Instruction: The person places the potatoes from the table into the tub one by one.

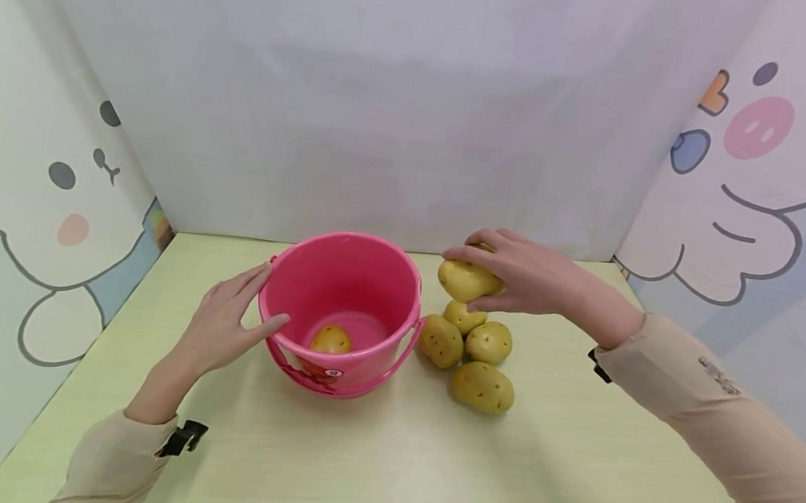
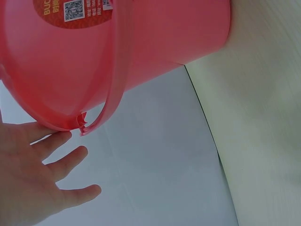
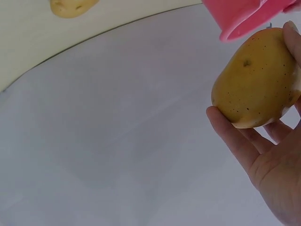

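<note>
A pink bucket (image 1: 344, 256) stands upright on the table with one yellow potato (image 1: 331, 340) on its floor. My left hand (image 1: 225, 322) touches the left side of the bucket's rim, its fingers fairly straight and spread; the left wrist view shows fingertips (image 2: 61, 137) at the rim beside the handle's joint. Above the table, right of the bucket, my right hand (image 1: 525, 275) grips a potato (image 1: 468, 280) between thumb and fingers. The right wrist view shows this potato (image 3: 256, 77) close up. Below it, several potatoes (image 1: 483, 387) lie grouped beside the bucket.
The bucket's pink handle (image 1: 394, 368) hangs down at its front. A pale wood-look table (image 1: 371, 470) meets a white backdrop (image 1: 412, 142) behind the bucket. Cartoon-printed panels (image 1: 61, 256) stand at both sides.
</note>
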`<state>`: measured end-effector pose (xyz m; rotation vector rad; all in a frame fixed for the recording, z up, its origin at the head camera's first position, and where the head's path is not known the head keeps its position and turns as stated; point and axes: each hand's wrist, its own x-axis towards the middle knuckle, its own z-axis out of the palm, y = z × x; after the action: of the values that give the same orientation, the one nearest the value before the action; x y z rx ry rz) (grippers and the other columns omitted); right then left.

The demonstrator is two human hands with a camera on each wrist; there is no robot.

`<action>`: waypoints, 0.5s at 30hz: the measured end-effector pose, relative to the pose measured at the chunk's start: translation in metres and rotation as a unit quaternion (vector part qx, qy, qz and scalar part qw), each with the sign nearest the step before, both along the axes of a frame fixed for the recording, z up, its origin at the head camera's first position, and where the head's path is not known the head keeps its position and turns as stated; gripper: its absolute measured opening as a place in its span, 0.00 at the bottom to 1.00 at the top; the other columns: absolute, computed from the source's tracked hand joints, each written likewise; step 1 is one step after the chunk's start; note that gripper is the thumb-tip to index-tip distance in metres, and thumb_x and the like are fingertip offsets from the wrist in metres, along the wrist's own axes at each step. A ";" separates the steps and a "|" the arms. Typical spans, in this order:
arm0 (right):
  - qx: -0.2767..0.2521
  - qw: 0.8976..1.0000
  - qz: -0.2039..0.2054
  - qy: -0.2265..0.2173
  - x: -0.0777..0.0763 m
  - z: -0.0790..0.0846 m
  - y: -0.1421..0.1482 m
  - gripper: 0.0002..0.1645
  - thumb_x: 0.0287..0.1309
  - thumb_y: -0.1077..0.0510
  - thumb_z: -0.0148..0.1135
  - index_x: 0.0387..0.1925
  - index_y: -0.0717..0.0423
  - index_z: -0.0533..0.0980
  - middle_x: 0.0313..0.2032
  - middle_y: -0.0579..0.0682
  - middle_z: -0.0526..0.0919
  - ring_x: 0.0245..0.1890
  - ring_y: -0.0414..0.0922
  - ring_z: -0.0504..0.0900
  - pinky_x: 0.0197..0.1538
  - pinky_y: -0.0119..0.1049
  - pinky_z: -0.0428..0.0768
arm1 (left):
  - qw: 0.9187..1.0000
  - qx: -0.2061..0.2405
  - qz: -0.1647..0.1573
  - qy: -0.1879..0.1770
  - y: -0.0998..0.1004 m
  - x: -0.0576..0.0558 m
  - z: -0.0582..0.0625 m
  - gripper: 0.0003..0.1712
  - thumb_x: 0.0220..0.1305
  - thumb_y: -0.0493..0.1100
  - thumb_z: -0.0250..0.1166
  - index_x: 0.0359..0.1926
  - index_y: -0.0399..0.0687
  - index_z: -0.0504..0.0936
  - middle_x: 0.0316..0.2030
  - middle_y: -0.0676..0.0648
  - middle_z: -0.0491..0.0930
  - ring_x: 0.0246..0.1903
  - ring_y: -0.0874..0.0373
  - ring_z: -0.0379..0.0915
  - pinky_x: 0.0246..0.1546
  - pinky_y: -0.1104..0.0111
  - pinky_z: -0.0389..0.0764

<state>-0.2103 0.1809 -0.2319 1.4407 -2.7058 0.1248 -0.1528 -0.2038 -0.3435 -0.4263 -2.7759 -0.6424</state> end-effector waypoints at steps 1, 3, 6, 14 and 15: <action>0.002 1.000 0.001 -0.001 0.000 0.001 -0.002 0.37 0.45 0.43 0.64 0.58 0.44 0.64 0.48 0.51 0.69 0.46 0.48 0.67 0.41 0.42 0.73 | 1.000 0.000 0.000 0.000 0.000 0.000 0.000 0.45 0.52 0.59 0.60 0.65 0.42 0.55 0.60 0.39 0.57 0.56 0.41 0.52 0.49 0.40 0.55; 0.003 1.000 0.006 -0.002 0.000 0.002 -0.006 0.37 0.45 0.42 0.64 0.58 0.44 0.65 0.49 0.50 0.69 0.46 0.48 0.67 0.41 0.41 0.73 | 1.000 0.001 0.000 -0.001 0.000 0.000 0.000 0.45 0.52 0.60 0.60 0.65 0.42 0.55 0.60 0.39 0.57 0.56 0.41 0.52 0.49 0.40 0.55; 0.004 1.000 0.014 -0.003 0.000 0.005 -0.012 0.37 0.45 0.41 0.63 0.58 0.44 0.65 0.49 0.50 0.69 0.46 0.47 0.67 0.41 0.40 0.73 | 1.000 0.001 -0.001 0.000 0.000 0.000 0.001 0.45 0.52 0.60 0.60 0.65 0.42 0.55 0.60 0.38 0.57 0.56 0.41 0.52 0.49 0.40 0.55; 0.001 0.999 0.042 -0.007 -0.003 0.012 -0.034 0.36 0.45 0.44 0.64 0.58 0.43 0.65 0.47 0.48 0.69 0.45 0.45 0.66 0.41 0.38 0.72 | 1.000 0.001 -0.002 0.004 -0.001 -0.001 0.000 0.45 0.52 0.60 0.59 0.65 0.42 0.55 0.60 0.39 0.58 0.56 0.41 0.52 0.50 0.41 0.55; -0.002 0.999 0.048 -0.006 -0.003 0.013 -0.037 0.36 0.45 0.44 0.64 0.58 0.44 0.65 0.47 0.48 0.69 0.45 0.45 0.66 0.42 0.37 0.71 | 1.000 0.000 -0.002 0.004 -0.001 -0.001 0.000 0.45 0.52 0.60 0.59 0.65 0.42 0.55 0.60 0.39 0.58 0.56 0.41 0.52 0.50 0.41 0.55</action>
<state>-0.2134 0.1435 -0.2186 1.5751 -2.6438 0.1441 -0.1534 -0.2044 -0.3437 -0.4320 -2.7684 -0.6412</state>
